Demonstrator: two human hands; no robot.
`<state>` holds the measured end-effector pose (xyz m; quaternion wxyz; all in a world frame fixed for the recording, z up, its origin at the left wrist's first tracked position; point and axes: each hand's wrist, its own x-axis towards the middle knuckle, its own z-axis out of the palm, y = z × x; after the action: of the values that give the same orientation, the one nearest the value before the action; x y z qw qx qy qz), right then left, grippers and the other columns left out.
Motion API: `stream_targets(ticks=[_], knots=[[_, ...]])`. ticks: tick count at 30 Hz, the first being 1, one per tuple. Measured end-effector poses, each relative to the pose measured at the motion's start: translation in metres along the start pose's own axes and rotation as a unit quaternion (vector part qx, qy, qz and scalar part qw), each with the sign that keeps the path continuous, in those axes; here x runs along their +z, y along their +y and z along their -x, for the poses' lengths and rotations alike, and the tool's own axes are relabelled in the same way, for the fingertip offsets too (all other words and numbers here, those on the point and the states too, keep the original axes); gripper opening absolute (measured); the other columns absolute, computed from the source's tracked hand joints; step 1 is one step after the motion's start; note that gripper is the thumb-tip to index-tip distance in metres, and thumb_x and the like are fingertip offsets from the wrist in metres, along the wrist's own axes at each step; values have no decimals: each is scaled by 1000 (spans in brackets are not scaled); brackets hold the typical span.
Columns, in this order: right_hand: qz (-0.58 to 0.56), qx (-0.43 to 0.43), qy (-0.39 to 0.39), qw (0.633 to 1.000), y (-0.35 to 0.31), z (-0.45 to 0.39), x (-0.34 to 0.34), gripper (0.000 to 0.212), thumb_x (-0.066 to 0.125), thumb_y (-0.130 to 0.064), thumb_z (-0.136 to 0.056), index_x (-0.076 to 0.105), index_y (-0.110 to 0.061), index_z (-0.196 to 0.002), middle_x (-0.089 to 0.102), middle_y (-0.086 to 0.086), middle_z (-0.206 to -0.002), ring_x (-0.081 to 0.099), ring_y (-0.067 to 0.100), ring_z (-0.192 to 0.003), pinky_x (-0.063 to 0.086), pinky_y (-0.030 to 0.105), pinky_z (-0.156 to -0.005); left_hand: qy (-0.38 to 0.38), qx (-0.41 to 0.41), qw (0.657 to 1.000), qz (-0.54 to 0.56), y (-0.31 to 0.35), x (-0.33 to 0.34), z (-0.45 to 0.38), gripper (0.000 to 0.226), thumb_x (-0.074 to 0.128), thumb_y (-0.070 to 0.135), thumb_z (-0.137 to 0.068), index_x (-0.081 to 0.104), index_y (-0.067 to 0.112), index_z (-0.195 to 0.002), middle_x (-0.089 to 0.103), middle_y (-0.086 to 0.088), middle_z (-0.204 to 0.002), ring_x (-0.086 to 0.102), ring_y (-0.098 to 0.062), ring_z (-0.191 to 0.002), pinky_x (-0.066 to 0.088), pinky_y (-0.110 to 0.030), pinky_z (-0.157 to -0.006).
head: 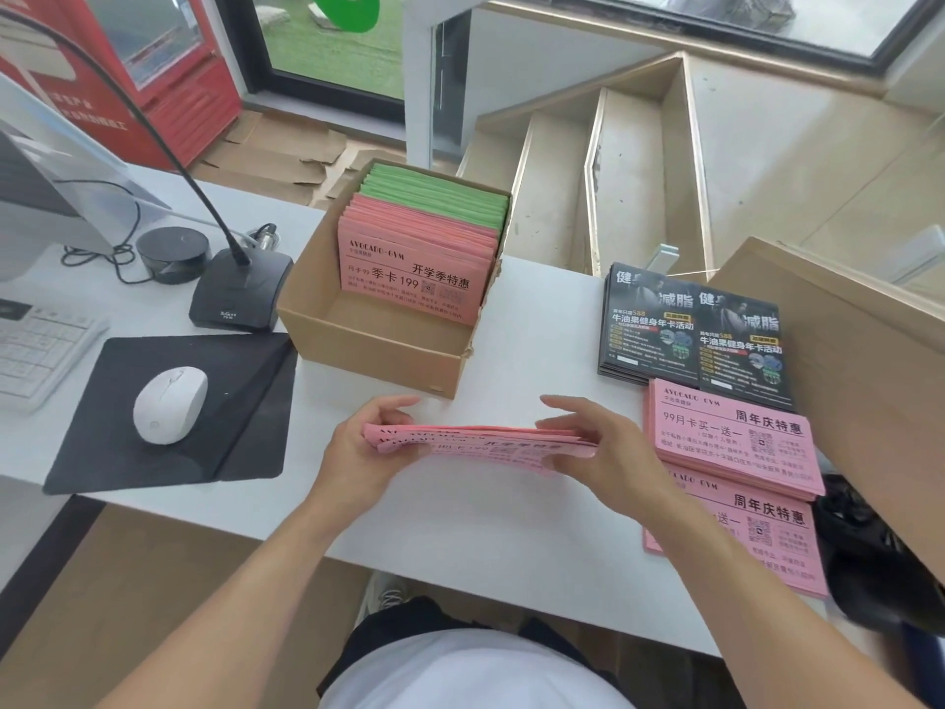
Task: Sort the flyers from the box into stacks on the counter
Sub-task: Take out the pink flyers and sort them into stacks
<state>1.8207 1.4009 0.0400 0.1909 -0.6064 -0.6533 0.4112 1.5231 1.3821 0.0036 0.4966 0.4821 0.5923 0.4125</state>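
Your two hands hold one pink bundle (480, 442) of flyers flat just above the worktop (486, 534), near its front edge and just in front of the box (368, 345). Your left hand (365, 442) has its grip curled round the bundle's left end, thumb on top; your right hand (608, 447) grips the right end with fingers spread along the edge. The box stands toward the worktop's back edge and carries two kinds of flyers upright: pink flyers (414, 258) in front, green flyers (440, 197) behind them. By the right edge lie four stacks: two black stacks (695, 335) side by side, then two pink stacks (731, 442), one in front of the other and overlapping. On the left you have one mouse (171, 404) on one mat (169, 411), one keyboard (41, 350) and one microphone (240, 294).
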Motion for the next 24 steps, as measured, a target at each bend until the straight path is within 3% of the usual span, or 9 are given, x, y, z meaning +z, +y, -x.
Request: stream_targets(ticks=[3,9,12,15,19,21,24], knots=[[-63,2,8,998,4,1,18,68,80,-1,-83,56,-37,-136,74,-14,-110,68,-2,-99,45,6,-82,-8,2,1000,8,-2,6,-1,59,86,1,-75,63,22,-125,70,-6,-91,68,-9,-82,54,-19,-74],[-83,-16,46,995,3,-5,35,82,79,1,-84,45,-42,-146,70,-16,-105,65,2,-101,47,10,-88,9,-7,1000,18,-9,2,-6,71,90,8,-73,59,39,-128,70,-1,-97,69,-16,-96,59,-28,-83],[-119,-1,52,992,10,-8,31,88,82,-5,-82,42,-51,-145,69,-11,-105,65,11,-106,48,26,-101,4,-11,1000,27,-7,-1,-6,72,89,8,-73,58,37,-131,72,5,-101,69,-13,-101,57,-21,-85],[-159,9,64,985,10,-8,39,88,83,-9,-82,41,-56,-143,69,-2,-104,65,18,-107,50,37,-103,-4,-12,1000,28,-5,6,-4,70,89,11,-74,59,40,-130,72,10,-105,69,-11,-105,56,-21,-89],[-184,-9,101,978,5,-7,36,87,85,-7,-79,44,-49,-144,70,-4,-100,64,20,-101,50,33,-99,16,-12,999,29,-5,3,-3,75,93,19,-69,58,43,-131,72,4,-108,68,-9,-105,55,-22,-90],[-211,-8,111,971,-1,-7,34,81,86,-11,-79,48,-47,-140,71,-4,-100,66,15,-98,52,28,-94,17,-8,1000,22,-5,1,-4,78,94,21,-67,57,43,-132,71,2,-107,68,-10,-104,54,-24,-91],[-275,5,131,952,-13,-8,39,49,79,-30,-84,61,-41,-128,70,-8,-93,65,9,-91,51,25,-83,11,-11,1000,13,-2,6,-3,78,94,19,-67,57,45,-131,71,9,-105,68,-8,-103,54,-23,-90]])
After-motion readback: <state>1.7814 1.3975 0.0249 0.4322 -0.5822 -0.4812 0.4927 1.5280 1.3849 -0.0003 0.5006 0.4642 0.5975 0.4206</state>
